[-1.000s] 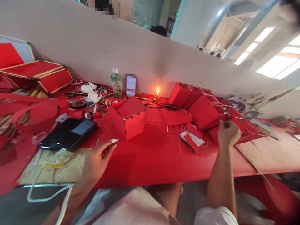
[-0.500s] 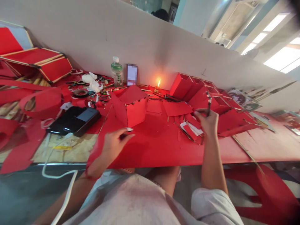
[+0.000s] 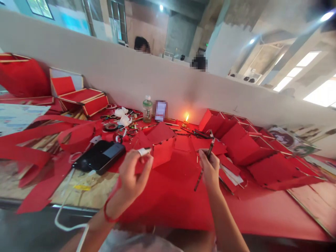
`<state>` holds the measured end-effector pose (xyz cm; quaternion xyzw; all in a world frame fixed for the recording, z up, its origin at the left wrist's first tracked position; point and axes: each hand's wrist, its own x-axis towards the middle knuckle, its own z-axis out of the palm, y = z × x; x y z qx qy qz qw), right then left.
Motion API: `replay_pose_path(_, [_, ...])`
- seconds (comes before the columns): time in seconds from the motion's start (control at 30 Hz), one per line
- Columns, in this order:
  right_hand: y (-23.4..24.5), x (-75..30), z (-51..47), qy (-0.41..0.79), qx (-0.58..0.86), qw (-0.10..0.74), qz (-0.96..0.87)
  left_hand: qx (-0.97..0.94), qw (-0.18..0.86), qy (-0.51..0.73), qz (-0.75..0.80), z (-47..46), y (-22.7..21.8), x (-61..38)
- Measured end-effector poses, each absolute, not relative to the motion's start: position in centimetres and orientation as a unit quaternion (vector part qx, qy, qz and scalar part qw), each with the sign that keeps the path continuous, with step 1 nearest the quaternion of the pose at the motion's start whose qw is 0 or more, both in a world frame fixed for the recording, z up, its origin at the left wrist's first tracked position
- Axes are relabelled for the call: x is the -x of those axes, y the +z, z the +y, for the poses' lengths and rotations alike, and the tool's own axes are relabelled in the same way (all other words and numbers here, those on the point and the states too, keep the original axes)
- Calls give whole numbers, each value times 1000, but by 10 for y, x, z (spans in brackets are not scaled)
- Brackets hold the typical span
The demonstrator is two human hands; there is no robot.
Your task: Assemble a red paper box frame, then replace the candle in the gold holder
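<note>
My left hand [image 3: 133, 173] is raised over the red-covered table and pinches a small white piece [image 3: 144, 151] at its fingertips. My right hand [image 3: 210, 168] grips a thin dark stick [image 3: 209, 149] upright, and a similar dark strip [image 3: 198, 181] shows below the hand. Both hands hover just in front of an open red paper box [image 3: 162, 150] with thin wooden edging. Its far side is partly hidden by its flaps. Red panels [image 3: 217, 147] lie scattered to the right of my right hand.
A black phone [image 3: 101, 157] lies left of the box. Behind stand a bottle [image 3: 147, 109], a small lit candle [image 3: 186, 120] and a tape roll [image 3: 110, 127]. Red paper strips [image 3: 44, 154] and framed red panels [image 3: 81, 96] are at left. A white cable [image 3: 70, 224] hangs at the front edge.
My view has swung left and the table sits lower in the frame. My right hand has moved left towards my left hand, still gripping the dark stick.
</note>
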<state>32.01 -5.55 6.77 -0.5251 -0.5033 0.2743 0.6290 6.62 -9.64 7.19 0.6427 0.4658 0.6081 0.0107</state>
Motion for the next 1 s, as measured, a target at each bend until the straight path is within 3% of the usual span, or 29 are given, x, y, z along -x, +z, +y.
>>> replay_pose_path(0.13, [60,-292,-39,299,515,610,-523,-619,20,579,531,-32,112,-27])
replay_pose_path(0.3, [67,-273,-28,314,502,603,-534,-748,262,435,428,66,146,-20])
replay_pose_path(0.47, [73,-276,-41,301,514,599,-535,-809,398,253,350,127,151,-28])
replay_pose_path(0.67, [80,-282,-66,314,511,591,-539,-802,412,228,367,148,149,-28])
replay_pose_path(1.0, [75,-264,-79,352,472,558,-584,-847,316,239,355,139,161,-39])
